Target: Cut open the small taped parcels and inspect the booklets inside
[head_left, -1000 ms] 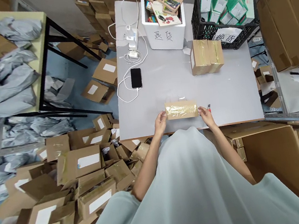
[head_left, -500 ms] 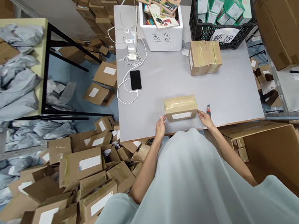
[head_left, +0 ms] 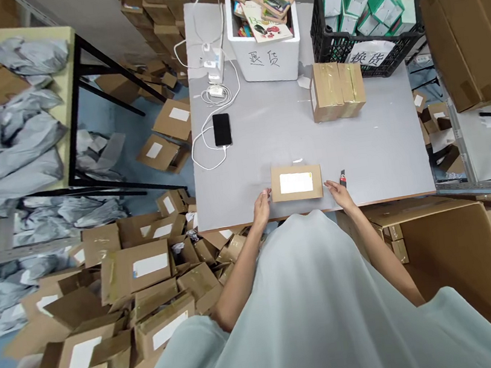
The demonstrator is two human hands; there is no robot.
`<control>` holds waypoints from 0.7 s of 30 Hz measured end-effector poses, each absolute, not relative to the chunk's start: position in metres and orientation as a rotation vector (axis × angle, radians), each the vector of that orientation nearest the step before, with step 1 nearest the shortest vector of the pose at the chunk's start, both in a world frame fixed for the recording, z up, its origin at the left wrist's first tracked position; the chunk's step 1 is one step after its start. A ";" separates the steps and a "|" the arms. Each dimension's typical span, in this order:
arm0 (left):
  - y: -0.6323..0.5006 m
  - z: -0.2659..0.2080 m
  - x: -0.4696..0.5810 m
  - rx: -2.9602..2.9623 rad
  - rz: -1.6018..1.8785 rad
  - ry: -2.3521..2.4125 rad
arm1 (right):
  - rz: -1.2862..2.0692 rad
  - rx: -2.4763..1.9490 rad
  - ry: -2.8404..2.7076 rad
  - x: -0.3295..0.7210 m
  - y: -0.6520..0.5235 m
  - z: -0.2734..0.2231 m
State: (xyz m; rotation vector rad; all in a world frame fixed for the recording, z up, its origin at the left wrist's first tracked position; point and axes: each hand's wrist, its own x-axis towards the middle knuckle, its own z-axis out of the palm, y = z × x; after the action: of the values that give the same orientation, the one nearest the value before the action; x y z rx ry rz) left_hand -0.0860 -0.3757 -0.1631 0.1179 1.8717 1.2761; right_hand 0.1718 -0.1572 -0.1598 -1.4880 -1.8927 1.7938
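A small cardboard box (head_left: pixel 298 195) lies near the front edge of the table, its white label facing up. My left hand (head_left: pixel 262 207) is just off the box's left end, fingers stretched out and holding nothing. On the opposite side, my right hand (head_left: pixel 339 194) is open, with a narrow gap between its fingertips and the box. Beside the right fingers lies a red and black box cutter (head_left: pixel 343 179).
Two taped cartons (head_left: pixel 336 91) stand on the table (head_left: pixel 265 129) before a black crate (head_left: pixel 385 57) of green boxes. A white foam bin (head_left: pixel 269 65) holds small packs and books. A phone (head_left: pixel 222 130) is plugged into a cable. Opened cartons (head_left: pixel 151 264) crowd the floor at left.
The box has turned from its taped face up to its labelled face up. Both hands have come slightly away from its ends.
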 end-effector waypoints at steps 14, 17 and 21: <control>-0.383 -0.159 -0.084 0.066 1.289 1.882 | 1.812 -1.561 -1.866 0.174 -0.177 -0.166; -0.379 -0.145 -0.090 0.116 1.357 1.881 | 1.799 -1.497 -1.851 0.171 -0.168 -0.151; -0.370 -0.129 -0.096 0.223 1.464 1.862 | 1.772 -1.354 -1.790 0.165 -0.150 -0.129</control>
State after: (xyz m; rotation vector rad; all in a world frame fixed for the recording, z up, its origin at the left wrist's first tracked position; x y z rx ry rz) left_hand -0.0963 -0.3697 -0.1292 0.2226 1.8620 1.4638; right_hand 0.1650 -0.1503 -0.1292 -1.3544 -1.7895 1.7720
